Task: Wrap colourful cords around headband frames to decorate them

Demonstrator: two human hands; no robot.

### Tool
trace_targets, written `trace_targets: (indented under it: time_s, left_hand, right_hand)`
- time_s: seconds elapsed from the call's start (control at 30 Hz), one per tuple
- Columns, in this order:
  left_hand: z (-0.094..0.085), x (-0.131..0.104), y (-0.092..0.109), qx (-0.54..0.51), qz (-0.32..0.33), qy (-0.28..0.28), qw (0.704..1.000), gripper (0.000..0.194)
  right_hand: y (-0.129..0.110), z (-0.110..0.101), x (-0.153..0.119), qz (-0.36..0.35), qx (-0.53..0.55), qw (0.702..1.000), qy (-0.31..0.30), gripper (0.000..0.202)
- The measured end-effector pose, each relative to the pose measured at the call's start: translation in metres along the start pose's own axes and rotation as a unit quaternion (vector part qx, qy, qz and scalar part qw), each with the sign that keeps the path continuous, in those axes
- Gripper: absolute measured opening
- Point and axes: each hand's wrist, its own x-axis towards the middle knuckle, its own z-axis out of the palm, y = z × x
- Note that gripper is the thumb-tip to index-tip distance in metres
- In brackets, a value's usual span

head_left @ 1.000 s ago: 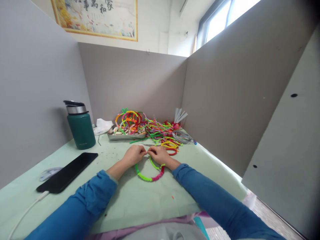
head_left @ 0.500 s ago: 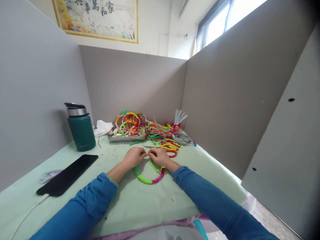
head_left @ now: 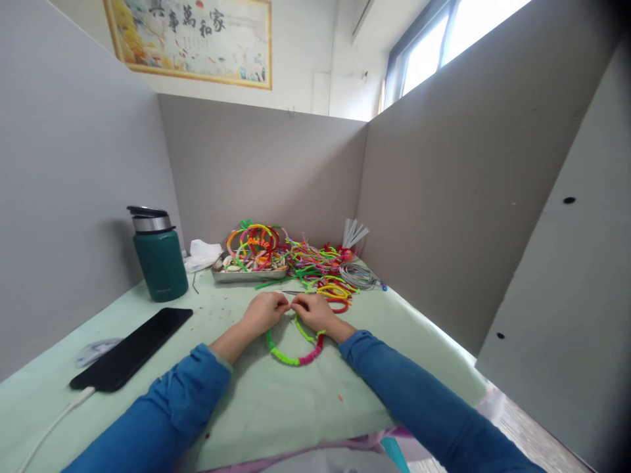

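A headband-like hoop wrapped in fuzzy pipe cleaner (head_left: 284,358), coloured green, yellow-green, pink and red, curves below my hands. My left hand (head_left: 266,311) pinches at the hoop's upper left side, fingertips closed. Close beside it, my right hand (head_left: 313,311) is also pinched, its fingertips nearly touching the left ones. From under the right hand a loose yellow-green pipe cleaner (head_left: 303,330) runs down to the red part of the hoop. The fingers hide the top of the hoop and the exact spot being gripped.
Behind my hands lie a metal tray (head_left: 249,276) with finished hoops and small pieces, a heap of coloured pipe cleaners (head_left: 315,259) and a coil of grey wire (head_left: 359,276). A green bottle (head_left: 160,266) and a black phone (head_left: 132,349) on a cable are at left. Grey partitions (head_left: 266,157) surround the table.
The view has tilted very slightly. Both hands stay pinched together at the hoop, with hardly any visible movement.
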Motion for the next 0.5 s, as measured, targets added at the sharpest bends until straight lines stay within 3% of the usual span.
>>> trace_targets:
  time_s: [0.5]
  left_hand:
    - [-0.0006, -0.0004, 0.003, 0.018, 0.011, 0.018, 1.0, 0.024]
  right_hand:
    - [0.0005, -0.0011, 0.0001, 0.004, 0.005, 1.0, 0.005, 0.018]
